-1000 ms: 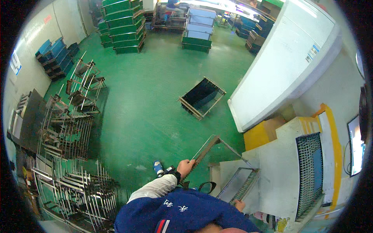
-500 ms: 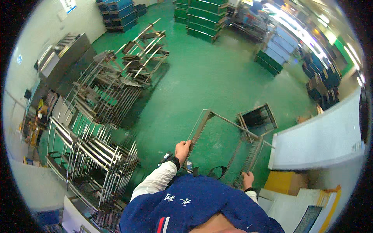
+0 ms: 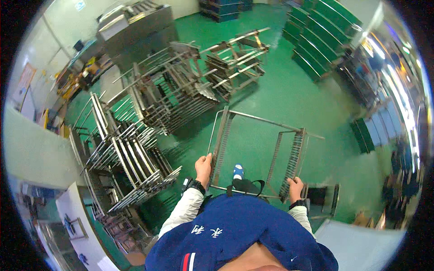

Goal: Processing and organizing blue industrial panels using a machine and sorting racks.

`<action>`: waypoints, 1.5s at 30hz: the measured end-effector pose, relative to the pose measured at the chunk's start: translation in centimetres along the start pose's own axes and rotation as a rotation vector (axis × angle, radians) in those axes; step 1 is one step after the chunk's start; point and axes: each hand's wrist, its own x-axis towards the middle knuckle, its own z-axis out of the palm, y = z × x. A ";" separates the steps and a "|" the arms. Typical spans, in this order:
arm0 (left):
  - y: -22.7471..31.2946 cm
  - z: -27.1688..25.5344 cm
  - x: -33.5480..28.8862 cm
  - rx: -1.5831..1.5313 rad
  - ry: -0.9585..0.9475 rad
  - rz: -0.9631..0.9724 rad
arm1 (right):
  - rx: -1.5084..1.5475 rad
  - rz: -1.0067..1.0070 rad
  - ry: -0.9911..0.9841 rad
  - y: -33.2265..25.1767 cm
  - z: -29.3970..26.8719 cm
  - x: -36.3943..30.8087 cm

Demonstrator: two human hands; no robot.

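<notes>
Green, smooth floor (image 3: 289, 100) fills the room. From far away, I see the fingers of the left hand (image 3: 204, 168) and right hand (image 3: 296, 188) gripping both sides of a metal rack (image 3: 296, 153) in front of the body. I think this step is holding it up; next calls for keeping it level. Its sides have bumpy teeth, joined by thin bars. Beyond, hard metal frames (image 3: 135, 153) crowd together.

White lights (image 3: 402, 97) glare along the blurred, curving right side.
</notes>
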 end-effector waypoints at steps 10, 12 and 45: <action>19.9 -4.0 11.2 -0.384 0.359 0.269 | 0.329 -0.486 -0.169 -29.8 12.1 23.3; 24.1 -6.7 12.8 -0.389 0.469 0.397 | 0.315 -0.592 -0.168 -38.6 14.3 23.9; 23.9 -45.8 61.7 1.223 0.338 0.177 | -0.378 -0.647 -0.793 -78.1 67.8 32.6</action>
